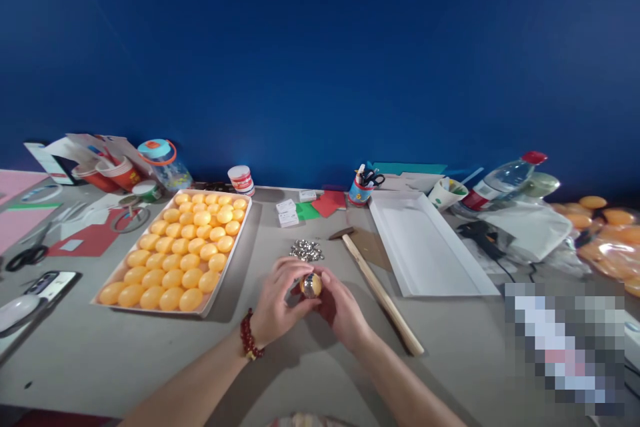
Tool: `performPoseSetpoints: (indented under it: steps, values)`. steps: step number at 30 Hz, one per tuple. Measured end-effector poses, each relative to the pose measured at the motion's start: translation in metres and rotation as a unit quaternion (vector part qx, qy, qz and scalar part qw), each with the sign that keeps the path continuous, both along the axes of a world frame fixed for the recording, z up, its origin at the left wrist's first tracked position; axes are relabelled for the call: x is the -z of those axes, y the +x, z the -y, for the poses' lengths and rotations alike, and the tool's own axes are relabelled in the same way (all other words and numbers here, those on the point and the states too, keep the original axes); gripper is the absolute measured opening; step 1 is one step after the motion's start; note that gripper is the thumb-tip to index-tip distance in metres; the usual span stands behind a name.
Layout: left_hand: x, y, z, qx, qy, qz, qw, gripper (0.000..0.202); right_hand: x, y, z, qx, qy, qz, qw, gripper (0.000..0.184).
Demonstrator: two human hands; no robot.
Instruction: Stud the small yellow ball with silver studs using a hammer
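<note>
Between the fingertips of both hands is a small round ball point(311, 285) with shiny silver and golden-yellow patches; its exact kind I cannot make out. My left hand point(281, 297), with a dark red bead bracelet point(249, 335) at the wrist, grips it from the left. On the other side, the fingers of my right hand point(344, 310) close round it. Just beyond the hands lies a loose pile of small shiny metal pieces point(307, 251). A hammer with a wooden handle point(383, 293) rests to the right of my right hand.
Left stands a shallow white box point(213, 300) filled with rows of orange balls point(173, 260). A white tray point(425, 247) lies right. Small white boxes point(287, 213), red paper point(330, 202) and a pen cup point(360, 193) sit behind; a bottle point(505, 177) leans far right.
</note>
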State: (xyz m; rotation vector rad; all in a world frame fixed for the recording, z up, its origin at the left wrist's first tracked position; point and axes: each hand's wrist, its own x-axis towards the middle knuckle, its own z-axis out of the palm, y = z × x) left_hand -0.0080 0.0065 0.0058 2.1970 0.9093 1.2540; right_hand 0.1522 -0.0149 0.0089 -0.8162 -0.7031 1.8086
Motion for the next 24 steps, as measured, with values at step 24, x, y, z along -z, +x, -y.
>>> performPoseSetpoints:
  steps: [24]
  values:
    - [0.002,0.010,0.008,0.033,-0.027,-0.007,0.999,0.049,0.004,-0.011,0.011,0.001,-0.064,0.102,0.993,0.058]
